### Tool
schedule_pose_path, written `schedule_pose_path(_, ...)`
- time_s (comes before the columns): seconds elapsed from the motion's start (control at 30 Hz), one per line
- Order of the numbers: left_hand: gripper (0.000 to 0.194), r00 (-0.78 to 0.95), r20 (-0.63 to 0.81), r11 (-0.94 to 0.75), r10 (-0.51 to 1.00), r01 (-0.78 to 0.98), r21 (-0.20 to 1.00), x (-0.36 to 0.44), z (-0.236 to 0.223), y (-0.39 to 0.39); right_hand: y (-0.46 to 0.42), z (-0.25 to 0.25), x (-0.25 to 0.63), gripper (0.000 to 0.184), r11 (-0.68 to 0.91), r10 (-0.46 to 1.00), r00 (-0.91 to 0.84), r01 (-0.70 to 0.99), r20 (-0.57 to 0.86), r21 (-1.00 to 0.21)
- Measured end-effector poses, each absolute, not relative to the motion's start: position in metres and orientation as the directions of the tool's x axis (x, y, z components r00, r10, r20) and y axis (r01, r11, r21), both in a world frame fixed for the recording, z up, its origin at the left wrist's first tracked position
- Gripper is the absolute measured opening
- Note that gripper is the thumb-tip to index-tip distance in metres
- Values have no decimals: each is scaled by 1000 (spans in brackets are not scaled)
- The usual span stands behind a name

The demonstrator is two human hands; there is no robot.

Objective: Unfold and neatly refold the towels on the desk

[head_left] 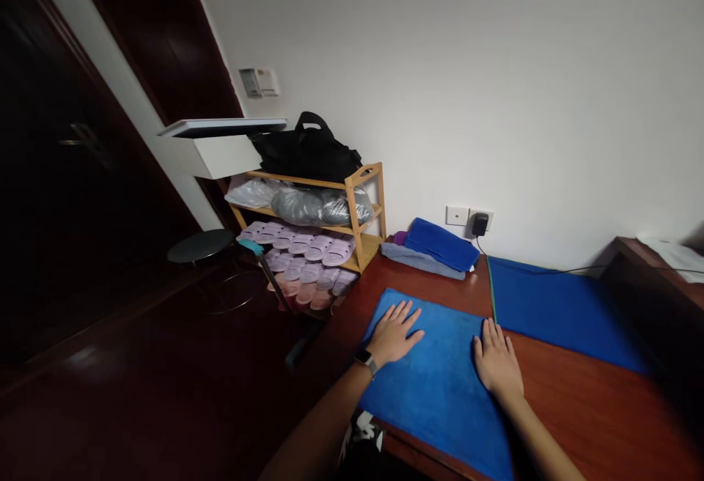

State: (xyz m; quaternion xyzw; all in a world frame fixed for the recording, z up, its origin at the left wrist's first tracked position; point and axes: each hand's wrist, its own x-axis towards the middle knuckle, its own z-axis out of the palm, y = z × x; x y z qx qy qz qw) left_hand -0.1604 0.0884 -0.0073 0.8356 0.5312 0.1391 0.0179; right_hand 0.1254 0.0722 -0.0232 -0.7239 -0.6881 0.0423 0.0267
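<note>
A blue towel [440, 386] lies spread flat on the reddish wooden table [577, 400] in front of me. My left hand [396, 332] rests palm down on the towel's far left part, fingers stretched out and apart, with a watch on the wrist. My right hand [496, 364] lies flat on the towel's right edge, fingers straight and together. Neither hand holds anything.
A second blue towel [555, 305] lies spread at the right. Folded blue and grey towels [434, 248] are stacked by the wall near a plugged-in charger [480, 224]. A wooden shelf [357, 206] holds a black bag, wrapped bundles and several lilac slippers. A round stool [201, 246] stands left.
</note>
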Motion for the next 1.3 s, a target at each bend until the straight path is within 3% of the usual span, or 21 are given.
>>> schedule_pose_path(0.23,72,273,215,-311,938,934,173,-207,-13,107,70,-20,125,70,-64,998,61,994,-29,-85)
schedule_pose_path(0.63,70,267,173,-290,948,950,118,-199,1,110,73,-23,125,70,-65,998,62,991,-25,-121)
schedule_pose_path(0.8,66,444,318,-503,837,854,132,-115,8,102,73,-23,125,70,-57,998,56,992,-20,-110)
schedule_pose_path(0.93,66,555,256,-606,791,767,210,-63,-6,94,73,-25,126,70,-55,998,54,997,-12,-63)
schedule_pose_path(1.3,68,284,170,-315,944,929,196,-185,-9,121,73,-25,126,70,-60,998,60,994,-9,-95)
